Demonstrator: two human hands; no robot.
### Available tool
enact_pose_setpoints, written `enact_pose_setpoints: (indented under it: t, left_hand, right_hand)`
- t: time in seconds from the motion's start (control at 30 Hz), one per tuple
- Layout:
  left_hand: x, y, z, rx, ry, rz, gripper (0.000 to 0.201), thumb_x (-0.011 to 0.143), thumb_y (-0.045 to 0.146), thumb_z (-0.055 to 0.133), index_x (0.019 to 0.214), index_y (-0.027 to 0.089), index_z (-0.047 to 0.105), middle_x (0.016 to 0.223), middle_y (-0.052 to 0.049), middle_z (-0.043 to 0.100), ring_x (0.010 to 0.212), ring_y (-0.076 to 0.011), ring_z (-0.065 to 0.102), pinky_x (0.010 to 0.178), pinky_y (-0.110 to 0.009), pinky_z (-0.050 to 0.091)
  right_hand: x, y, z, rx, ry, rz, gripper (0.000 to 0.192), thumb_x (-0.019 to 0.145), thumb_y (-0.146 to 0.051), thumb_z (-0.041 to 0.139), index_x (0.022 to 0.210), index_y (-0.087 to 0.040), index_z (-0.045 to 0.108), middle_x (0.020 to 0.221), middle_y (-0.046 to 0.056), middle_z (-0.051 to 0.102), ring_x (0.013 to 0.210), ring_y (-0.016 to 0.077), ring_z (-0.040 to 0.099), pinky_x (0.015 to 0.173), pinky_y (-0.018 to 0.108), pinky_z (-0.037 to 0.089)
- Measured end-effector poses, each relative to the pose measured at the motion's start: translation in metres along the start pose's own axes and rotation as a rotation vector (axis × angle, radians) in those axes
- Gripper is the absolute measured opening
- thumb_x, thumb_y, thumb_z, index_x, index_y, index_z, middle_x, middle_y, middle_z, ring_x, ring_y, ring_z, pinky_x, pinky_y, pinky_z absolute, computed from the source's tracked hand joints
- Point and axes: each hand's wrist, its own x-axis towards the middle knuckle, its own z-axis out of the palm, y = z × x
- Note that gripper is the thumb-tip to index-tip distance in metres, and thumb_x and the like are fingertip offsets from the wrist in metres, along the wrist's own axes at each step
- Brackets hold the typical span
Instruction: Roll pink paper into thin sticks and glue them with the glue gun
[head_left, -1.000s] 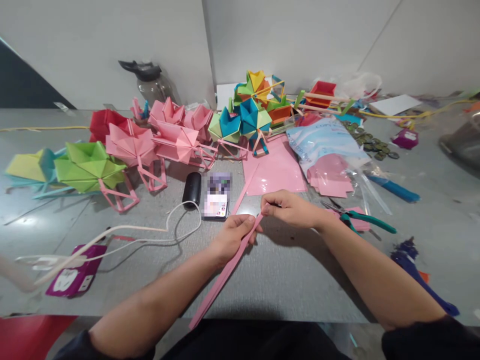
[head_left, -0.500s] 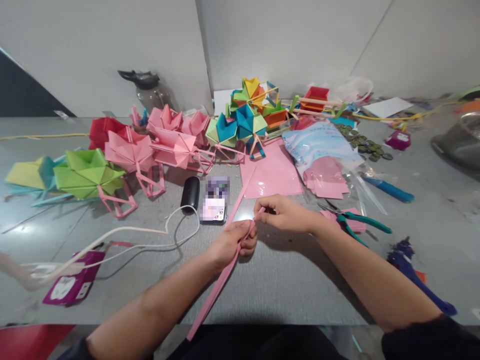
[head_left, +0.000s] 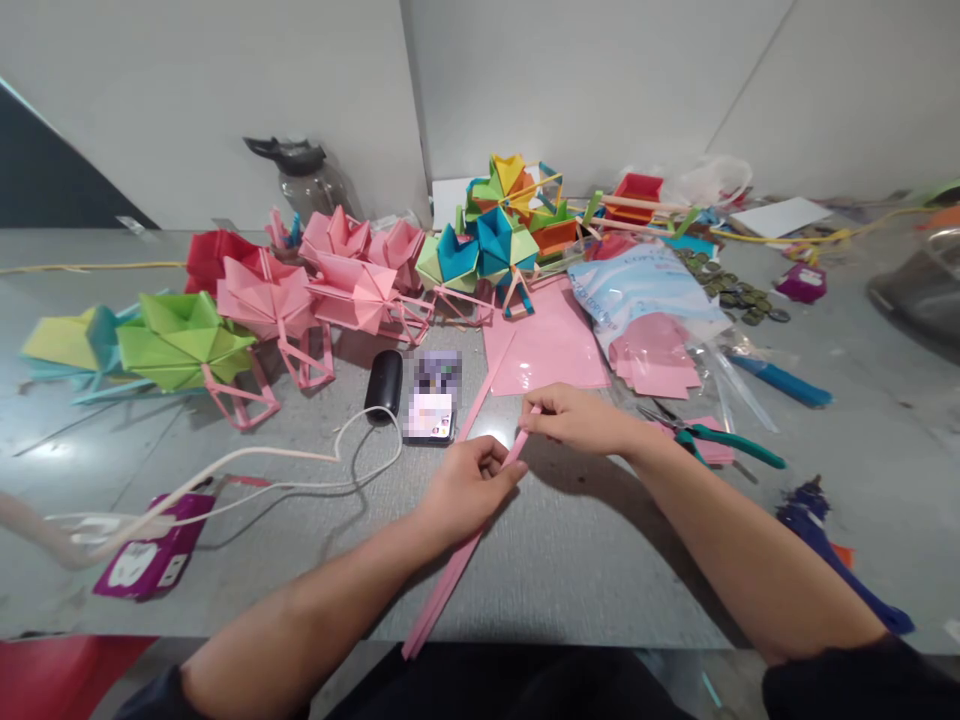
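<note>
A long folded pink paper strip runs diagonally from the table's front edge up through both hands. My left hand is closed around it, back of the hand up, with the thumb pressing along the strip. Just up and to the right, my right hand pinches the strip's upper end between thumb and fingertips. Behind my left hand a second thin pink strip lies on the table, reaching onto the pink paper sheets.
Folded paper models in several colours line the back left. A phone and a black case lie ahead of my left hand. Green-handled pliers, a blue cutter and a plastic bag are to the right. A white cable crosses the left.
My left hand has turned from a fist around the strip to a flatter grip with the thumb along it. My right hand has shifted slightly right and up, still pinching the end.
</note>
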Motion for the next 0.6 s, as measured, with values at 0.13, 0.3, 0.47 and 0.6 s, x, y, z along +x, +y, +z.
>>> enact_pose_setpoints:
  t: [0.13, 0.3, 0.47, 0.6]
  left_hand:
    - [0.003, -0.002, -0.002, -0.117, -0.030, -0.113, 0.036, 0.090, 0.047, 0.077, 0.075, 0.018, 0.060, 0.057, 0.000, 0.064, 0.048, -0.0108, 0.058, 0.050, -0.023, 0.046]
    - [0.007, -0.005, -0.002, -0.222, -0.026, -0.149, 0.041, 0.090, 0.051, 0.079, 0.077, 0.016, 0.062, 0.056, -0.001, 0.066, 0.045, -0.0113, 0.061, 0.047, -0.022, 0.050]
    - [0.006, -0.005, -0.002, -0.275, -0.019, -0.120, 0.042, 0.090, 0.051, 0.079, 0.076, 0.015, 0.063, 0.057, -0.002, 0.068, 0.046, -0.0118, 0.064, 0.049, -0.022, 0.053]
    - [0.006, -0.003, -0.003, -0.274, -0.022, -0.109, 0.038, 0.092, 0.046, 0.077, 0.075, 0.014, 0.064, 0.057, -0.002, 0.069, 0.047, -0.0112, 0.065, 0.050, -0.021, 0.052]
  right_hand:
    - [0.002, 0.001, 0.003, 0.070, 0.081, 0.103, 0.027, 0.089, -0.037, 0.061, 0.068, -0.021, 0.057, 0.055, -0.005, 0.049, 0.054, 0.0120, 0.043, 0.056, 0.028, 0.031]
    - [0.002, 0.001, 0.007, 0.191, 0.118, 0.182, 0.031, 0.088, -0.044, 0.067, 0.070, -0.020, 0.061, 0.057, -0.002, 0.057, 0.052, 0.0121, 0.049, 0.054, 0.027, 0.034]
    - [-0.001, -0.005, 0.011, 0.198, -0.035, 0.183, 0.035, 0.084, -0.048, 0.075, 0.071, -0.016, 0.071, 0.060, 0.002, 0.065, 0.055, 0.0132, 0.058, 0.055, 0.026, 0.040]
    - [-0.003, -0.013, 0.015, 0.164, -0.104, 0.174, 0.037, 0.091, -0.043, 0.066, 0.066, -0.015, 0.071, 0.058, 0.004, 0.065, 0.054, 0.0130, 0.058, 0.055, 0.025, 0.040]
